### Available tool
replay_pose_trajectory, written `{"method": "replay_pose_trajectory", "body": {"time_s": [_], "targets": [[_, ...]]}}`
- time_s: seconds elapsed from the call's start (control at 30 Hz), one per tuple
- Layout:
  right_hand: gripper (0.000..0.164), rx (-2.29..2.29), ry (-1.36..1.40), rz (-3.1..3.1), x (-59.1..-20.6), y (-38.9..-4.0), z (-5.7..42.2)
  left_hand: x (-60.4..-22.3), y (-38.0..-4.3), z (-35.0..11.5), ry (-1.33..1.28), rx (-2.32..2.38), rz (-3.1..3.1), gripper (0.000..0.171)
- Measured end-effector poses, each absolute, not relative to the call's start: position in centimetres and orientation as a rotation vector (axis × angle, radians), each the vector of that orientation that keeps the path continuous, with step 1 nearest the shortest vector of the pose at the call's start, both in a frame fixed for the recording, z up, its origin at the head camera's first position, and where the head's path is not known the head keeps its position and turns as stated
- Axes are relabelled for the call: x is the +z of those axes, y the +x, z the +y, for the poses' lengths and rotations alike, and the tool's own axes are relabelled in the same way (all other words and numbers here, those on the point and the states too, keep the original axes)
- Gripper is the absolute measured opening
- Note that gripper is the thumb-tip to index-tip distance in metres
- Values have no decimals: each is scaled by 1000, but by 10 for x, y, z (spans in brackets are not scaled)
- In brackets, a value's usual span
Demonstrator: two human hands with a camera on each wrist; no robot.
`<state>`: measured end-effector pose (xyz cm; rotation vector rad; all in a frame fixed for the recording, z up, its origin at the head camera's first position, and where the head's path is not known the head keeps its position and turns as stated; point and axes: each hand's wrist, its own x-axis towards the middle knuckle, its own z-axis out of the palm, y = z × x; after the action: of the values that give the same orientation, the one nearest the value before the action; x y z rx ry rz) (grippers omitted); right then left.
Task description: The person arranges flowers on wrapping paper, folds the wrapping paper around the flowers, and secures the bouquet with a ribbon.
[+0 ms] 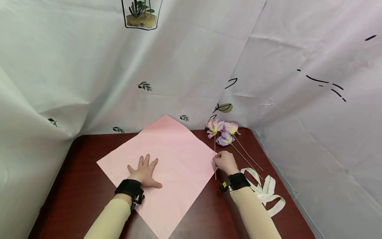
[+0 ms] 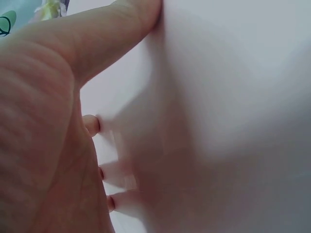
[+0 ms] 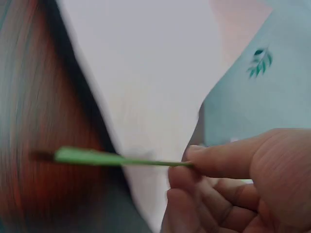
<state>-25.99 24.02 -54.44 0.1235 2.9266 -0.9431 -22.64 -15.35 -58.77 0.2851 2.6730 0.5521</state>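
A square pink paper sheet [image 1: 179, 159] lies on the table, turned so one corner points at the wall. My left hand [image 1: 144, 173] rests on its left half with fingers spread straight; in the left wrist view the thumb [image 2: 112, 34] and fingertips touch the sheet. At the paper's right corner, my right hand [image 1: 225, 162] pinches the stem of an artificial flower [image 1: 214, 126] with pink and yellow petals. Its green lower stem [image 3: 92, 156] sticks out past thumb and fingers in the right wrist view. Two more flowers, one purple [image 1: 225, 138] and one pink [image 1: 231, 127], lie beside it.
A loosely looped white ribbon [image 1: 270, 186] lies by the right forearm, near the two loose flower stems. The dark red table [image 1: 89, 186] is bordered at the back and right by hanging white cloth [image 1: 191, 66] printed with leaves.
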Motion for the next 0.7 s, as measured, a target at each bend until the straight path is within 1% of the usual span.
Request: {"method": "replay_pose_trajectory", "body": {"time_s": [0.13, 0.3, 0.47, 0.6, 0.7], "targets": [[11, -1134, 71, 2929, -537, -249, 209, -594, -228, -155, 289, 566, 2689, 129], [8, -1279, -150, 2868, -540, -234, 164, -584, -223, -154, 283, 565, 2680, 128], [13, -1336, -357, 2766, -552, -226, 125, -576, -222, -151, 273, 532, 2671, 124], [15, -1334, -439, 2721, -559, -227, 102, -588, -225, -152, 265, 541, 2675, 127], [17, -1338, -439, 2690, -562, -230, 90, -596, -228, -155, 270, 557, 2694, 129]]}}
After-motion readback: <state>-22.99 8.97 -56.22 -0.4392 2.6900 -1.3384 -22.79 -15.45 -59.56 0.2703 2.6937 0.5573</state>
